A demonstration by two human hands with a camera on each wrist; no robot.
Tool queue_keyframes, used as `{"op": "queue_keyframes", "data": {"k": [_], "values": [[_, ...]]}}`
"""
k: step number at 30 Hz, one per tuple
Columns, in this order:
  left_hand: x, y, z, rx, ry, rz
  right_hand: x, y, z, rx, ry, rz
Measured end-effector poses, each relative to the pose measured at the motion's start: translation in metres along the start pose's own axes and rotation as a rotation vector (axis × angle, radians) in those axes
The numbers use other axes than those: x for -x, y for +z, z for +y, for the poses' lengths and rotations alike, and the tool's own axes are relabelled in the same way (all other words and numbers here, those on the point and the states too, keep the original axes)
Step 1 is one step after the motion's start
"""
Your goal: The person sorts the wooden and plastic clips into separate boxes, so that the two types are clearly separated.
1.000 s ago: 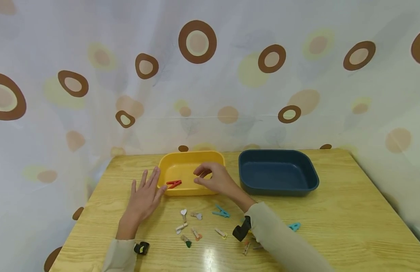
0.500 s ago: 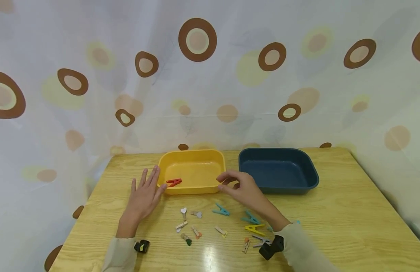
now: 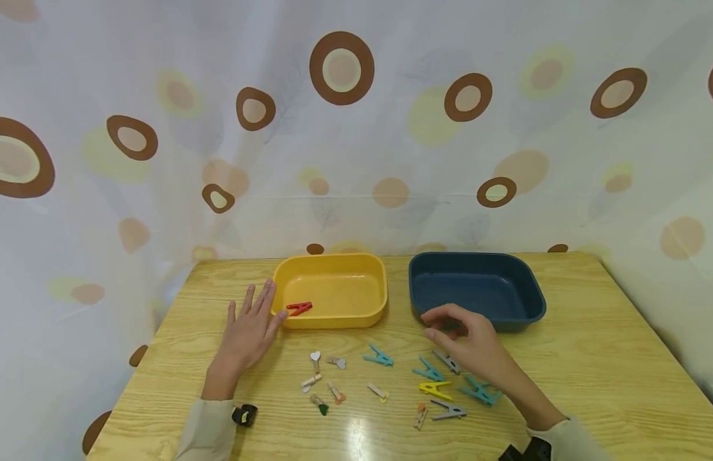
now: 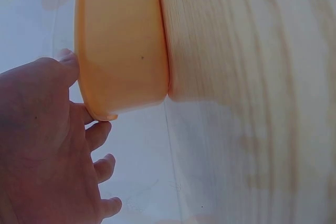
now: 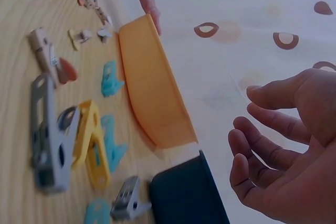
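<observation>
The left hand (image 3: 243, 336) lies against the left end of the yellow tray (image 3: 333, 322), fingers spread and thumb at the rim. In the left wrist view its fingertips touch the tray's rim (image 4: 84, 85). A red plastic clothespin (image 3: 299, 308) lies inside this tray. My right hand (image 3: 474, 342) hovers in front of the dark blue tray (image 3: 537, 314), fingers loosely bent. The right wrist view shows nothing between its thumb and fingers. Below it are a grey clothespin (image 3: 446, 361), blue clothespins (image 3: 430, 370), a yellow clothespin (image 3: 435, 390) and another grey clothespin (image 3: 448, 410).
Several small wooden clothespins (image 3: 336, 392) with hearts and other shapes are scattered on the wooden table (image 3: 598, 358) before the yellow tray. One blue clothespin (image 3: 379, 356) lies nearer that tray. A patterned curtain (image 3: 356, 147) stands behind both trays.
My right hand has moved from over the yellow tray rightward to the front of the blue tray. Clothespins its arm covered now show. The left hand stays at the yellow tray.
</observation>
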State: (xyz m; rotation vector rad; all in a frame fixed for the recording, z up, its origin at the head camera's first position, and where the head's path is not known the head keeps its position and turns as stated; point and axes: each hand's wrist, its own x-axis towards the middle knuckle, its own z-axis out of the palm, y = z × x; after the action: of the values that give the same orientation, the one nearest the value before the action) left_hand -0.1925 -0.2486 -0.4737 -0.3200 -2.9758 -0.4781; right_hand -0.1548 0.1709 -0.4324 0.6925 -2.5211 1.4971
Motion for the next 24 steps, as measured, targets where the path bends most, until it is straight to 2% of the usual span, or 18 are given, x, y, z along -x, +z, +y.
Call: {"op": "queue_keyframes", "data": {"k": [6,16,24], "values": [[-0.002,0.001,-0.003,-0.009,-0.008,-0.004,0.022,-0.016,0.007,0.055,0.035,0.024],[-0.005,0.005,0.002,-0.005,0.013,-0.01,0.068,-0.044,0.03,0.137,0.162,0.059],[-0.003,0.003,-0.001,-0.009,0.001,0.011,0.085,-0.06,0.043,0.14,0.191,0.046]]}}
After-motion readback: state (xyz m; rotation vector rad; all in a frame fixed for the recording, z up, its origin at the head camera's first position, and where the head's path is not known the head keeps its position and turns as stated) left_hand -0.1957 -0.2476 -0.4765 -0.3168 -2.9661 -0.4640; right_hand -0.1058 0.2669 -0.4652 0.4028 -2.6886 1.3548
